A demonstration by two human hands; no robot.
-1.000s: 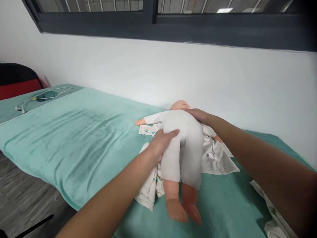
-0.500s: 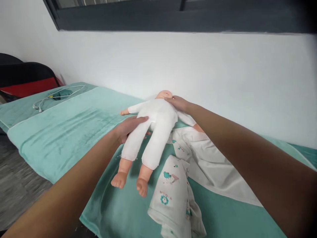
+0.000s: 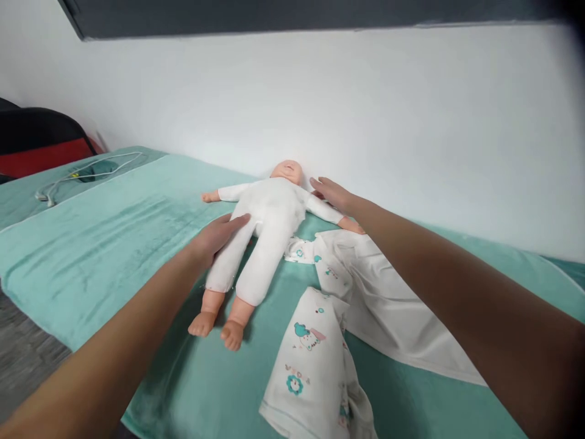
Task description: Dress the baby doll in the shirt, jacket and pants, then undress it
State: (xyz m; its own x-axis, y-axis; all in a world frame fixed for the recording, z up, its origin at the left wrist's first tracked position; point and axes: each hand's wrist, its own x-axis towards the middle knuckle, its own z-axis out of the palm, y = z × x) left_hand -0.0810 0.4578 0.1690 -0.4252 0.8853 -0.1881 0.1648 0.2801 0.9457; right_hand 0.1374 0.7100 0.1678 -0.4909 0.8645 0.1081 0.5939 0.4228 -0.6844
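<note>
A baby doll (image 3: pixel 269 213) with a white cloth body lies on its back on the green sheet, its head near the wall and its bare feet toward me. My left hand (image 3: pixel 222 235) rests on the doll's thigh at the left, thumb on top and the other fingers partly hidden beneath the leg. Beside the doll's shoulder, my right hand (image 3: pixel 333 191) is just above its outstretched arm, fingers apart and nothing in them. White printed baby clothing (image 3: pixel 315 360) is spread to the right of the doll's legs.
A plain white cloth (image 3: pixel 393 305) lies under my right forearm, joined to or touching the printed clothing. White cables (image 3: pixel 91 174) lie at the far left of the green-covered bed (image 3: pixel 105 244). A black and red chair (image 3: pixel 43 143) stands behind it, and a white wall (image 3: pixel 411 122) borders the back.
The doll has shifted left and now lies flatter, with its face more visible. My right hand has come away from its head and shoulder. My left hand has moved left with the doll.
</note>
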